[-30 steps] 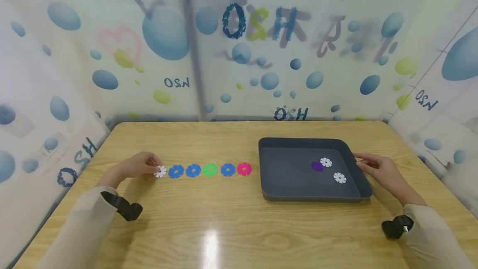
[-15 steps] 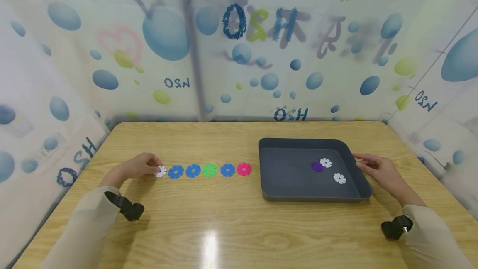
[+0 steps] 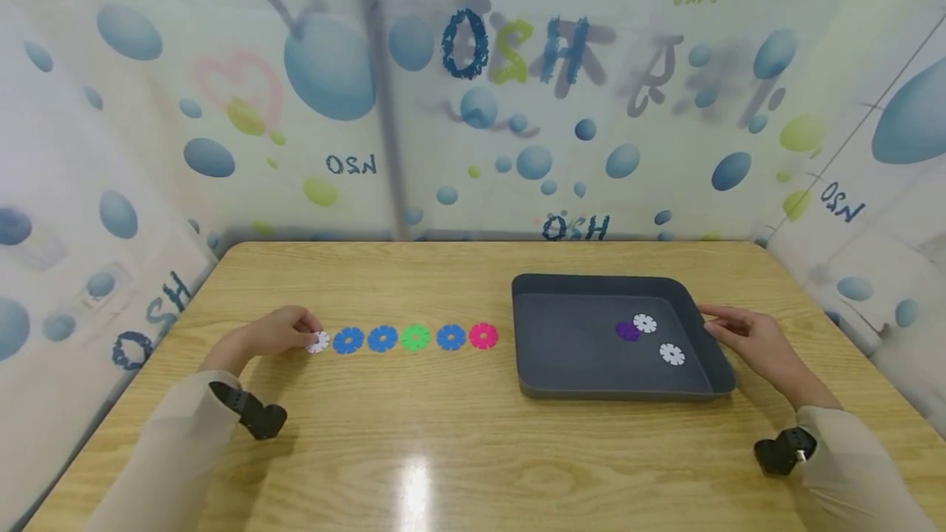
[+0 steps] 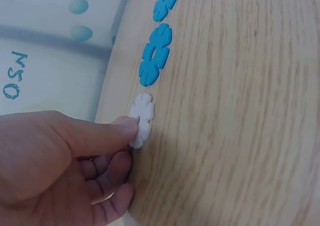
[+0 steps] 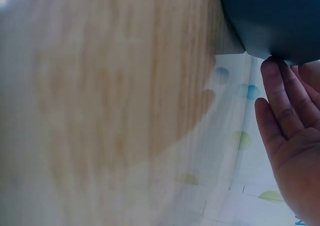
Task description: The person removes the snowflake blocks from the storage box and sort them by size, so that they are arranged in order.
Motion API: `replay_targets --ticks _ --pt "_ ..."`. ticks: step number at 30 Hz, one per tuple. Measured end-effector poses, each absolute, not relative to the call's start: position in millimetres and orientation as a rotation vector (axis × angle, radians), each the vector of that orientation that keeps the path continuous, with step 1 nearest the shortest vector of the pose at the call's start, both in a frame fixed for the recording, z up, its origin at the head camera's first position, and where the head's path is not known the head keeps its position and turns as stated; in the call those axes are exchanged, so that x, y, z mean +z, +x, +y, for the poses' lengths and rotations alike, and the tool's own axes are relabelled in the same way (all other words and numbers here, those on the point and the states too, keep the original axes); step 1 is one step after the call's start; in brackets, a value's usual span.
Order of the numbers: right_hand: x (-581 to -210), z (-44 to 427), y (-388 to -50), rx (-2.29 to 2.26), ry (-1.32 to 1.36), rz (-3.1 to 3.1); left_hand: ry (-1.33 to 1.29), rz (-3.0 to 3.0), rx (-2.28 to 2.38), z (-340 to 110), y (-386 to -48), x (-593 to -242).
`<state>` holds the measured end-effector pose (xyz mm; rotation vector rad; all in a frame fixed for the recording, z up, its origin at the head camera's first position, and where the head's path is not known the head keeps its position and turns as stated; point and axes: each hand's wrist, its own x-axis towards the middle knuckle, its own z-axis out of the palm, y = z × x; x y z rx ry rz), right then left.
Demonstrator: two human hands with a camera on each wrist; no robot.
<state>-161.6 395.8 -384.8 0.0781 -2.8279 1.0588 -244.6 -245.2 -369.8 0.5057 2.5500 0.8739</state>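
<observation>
Pinching the white disc (image 4: 145,115) with thumb and a fingertip, our left hand (image 3: 273,332) works at the left end of a row on the table (image 3: 355,433); its other fingers are loosely curled beneath. The white disc sits just beside the first blue disc (image 3: 341,342), with a narrow gap between. Whether it lies quite flat we cannot tell.

Rightward from there we see the second blue disc (image 3: 374,340), the green disc (image 3: 409,339), the third blue disc (image 3: 443,339) and the pink disc (image 3: 476,337), evenly spaced and nearly straight.

Our right hand (image 3: 757,343) is at the right side of the grey tray (image 3: 569,347), its fingers mostly straight, tips touching the outer wall; we cannot make out the thumb's hold on the rim. Within the tray, toward its right, the purple disc (image 3: 624,332) meets the upper white disc (image 3: 639,323), and the lower white disc (image 3: 665,354) lies apart, nearer us.

We wear beige sleeves (image 3: 155,437), with a black device (image 3: 259,417) at each wrist. Behind the table stands a wall (image 3: 473,204) printed with blue and green dots.
</observation>
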Motion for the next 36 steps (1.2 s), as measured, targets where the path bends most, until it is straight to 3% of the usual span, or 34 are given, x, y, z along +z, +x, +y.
replay_targets --ticks 18,36 --pt "-385.3 395.4 -160.9 1.066 0.096 -2.813 0.421 2.641 0.869 -228.0 -244.0 -354.1" --pt "-383.9 395.5 -161.4 1.046 0.087 -2.832 0.774 2.548 0.968 -110.7 -249.4 -322.1"
